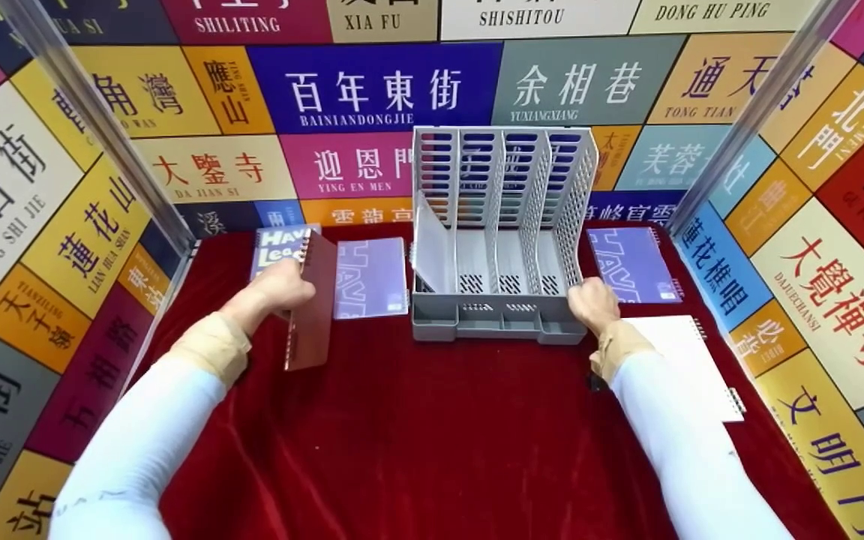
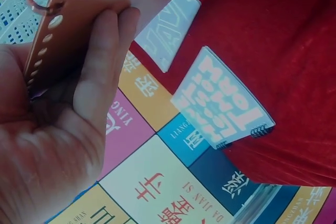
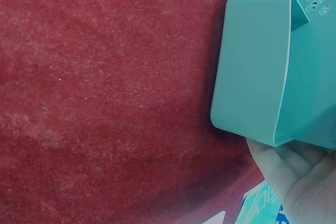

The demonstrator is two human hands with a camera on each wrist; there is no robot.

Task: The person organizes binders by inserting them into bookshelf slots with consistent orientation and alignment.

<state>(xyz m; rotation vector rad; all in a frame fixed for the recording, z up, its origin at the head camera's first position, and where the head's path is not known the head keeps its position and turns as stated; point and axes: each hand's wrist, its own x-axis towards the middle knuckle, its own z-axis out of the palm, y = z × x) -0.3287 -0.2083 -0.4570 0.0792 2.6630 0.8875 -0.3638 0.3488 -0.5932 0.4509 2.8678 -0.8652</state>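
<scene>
My left hand (image 1: 282,286) grips a brown spiral notebook (image 1: 310,307) held upright on edge, its binding toward me on the left. In the left wrist view, the fingers (image 2: 100,56) lie along the notebook's cover, near its copper-coloured rings. A grey file rack (image 1: 498,311) with several upright slots stands at the middle back. My right hand (image 1: 595,304) holds the rack's front right corner; in the right wrist view, the fingers (image 3: 278,169) bend against its side, and the thumb is hidden. A pale divider (image 1: 432,247) leans in the leftmost slot.
Purple notebooks lie flat either side of the rack, one on the left (image 1: 370,277) and one on the right (image 1: 634,264). Behind the left hand lies another lettered notebook (image 1: 286,240). A white spiral pad (image 1: 679,360) is by the right forearm. Red cloth (image 1: 432,435) covers the table; printed walls enclose it.
</scene>
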